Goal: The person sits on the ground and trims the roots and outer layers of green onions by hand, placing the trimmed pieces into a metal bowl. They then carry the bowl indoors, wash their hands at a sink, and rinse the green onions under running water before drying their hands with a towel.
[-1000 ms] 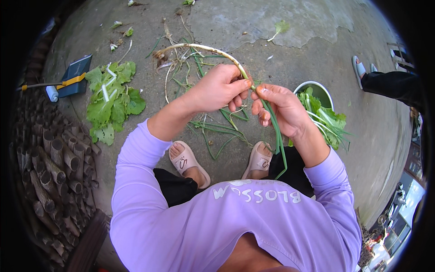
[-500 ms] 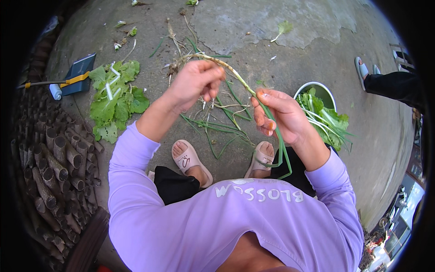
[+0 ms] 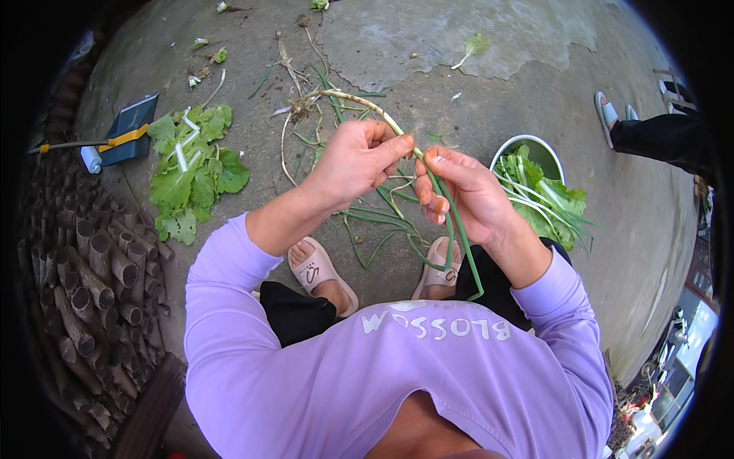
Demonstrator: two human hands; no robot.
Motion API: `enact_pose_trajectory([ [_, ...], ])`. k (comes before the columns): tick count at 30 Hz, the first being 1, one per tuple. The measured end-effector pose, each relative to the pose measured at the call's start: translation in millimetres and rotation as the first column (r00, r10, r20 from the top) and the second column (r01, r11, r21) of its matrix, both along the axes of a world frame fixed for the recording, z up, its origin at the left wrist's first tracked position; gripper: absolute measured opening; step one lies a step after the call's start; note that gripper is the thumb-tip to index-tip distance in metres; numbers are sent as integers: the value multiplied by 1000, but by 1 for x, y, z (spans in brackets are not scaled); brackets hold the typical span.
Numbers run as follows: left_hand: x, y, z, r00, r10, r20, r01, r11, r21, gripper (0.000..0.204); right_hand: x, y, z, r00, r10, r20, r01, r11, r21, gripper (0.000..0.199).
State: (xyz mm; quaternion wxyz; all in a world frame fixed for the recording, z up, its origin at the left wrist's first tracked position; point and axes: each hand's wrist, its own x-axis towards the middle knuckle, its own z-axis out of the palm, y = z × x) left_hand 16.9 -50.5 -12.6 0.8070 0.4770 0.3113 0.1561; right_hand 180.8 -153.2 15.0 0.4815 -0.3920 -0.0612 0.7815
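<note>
A single spring onion point(image 3: 390, 120) arches between my hands, its pale stalk bending left to a brown, soil-covered root end. My left hand point(image 3: 359, 159) is closed, thumb and forefinger pinching at the stalk close to my other hand. My right hand point(image 3: 474, 195) grips the stalk where white turns to green, and the green leaves hang from it toward my lap. A thin pale strip point(image 3: 284, 145) curves down near the roots. Below my hands, loose green onion leaves and peelings point(image 3: 375, 218) are scattered on the concrete, partly hidden by my hands.
On the right stands a round pail point(image 3: 544, 153) with leafy greens point(image 3: 535, 187) and white-stemmed onions at its near side. Large green leaves point(image 3: 195, 172) lie left, beside a blue dustpan point(image 3: 128, 130) and stacked logs point(image 3: 95, 268). Another person's leg point(image 3: 654, 141) is at far right.
My left hand has moved right and slightly down along the stalk, up against my right hand. The root end, hidden less by my hand, shows more plainly with the pale strip beside it.
</note>
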Motion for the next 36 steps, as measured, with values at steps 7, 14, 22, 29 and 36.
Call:
enact_pose_trajectory([
  [7,-5,-1,-4,1000,-2,0,2,1000,3,23,-1,-1,-2,998,9,-56,-9,1000,8,17],
  [14,-10,19,-24,968,250,7,-250,965,81,19,1,-2,13,1000,4,6,-4,998,62,17],
  [22,-18,72,-84,785,596,-168,-275,578,768,20,8,-3,30,986,-64,152,22,964,263,19],
  [29,-75,124,-165,532,750,-392,-38,483,875,22,23,-4,49,974,-115,196,8,879,476,25],
  [36,-145,135,-223,317,777,-543,369,426,826,23,27,-3,54,959,-127,254,-52,800,598,25],
])
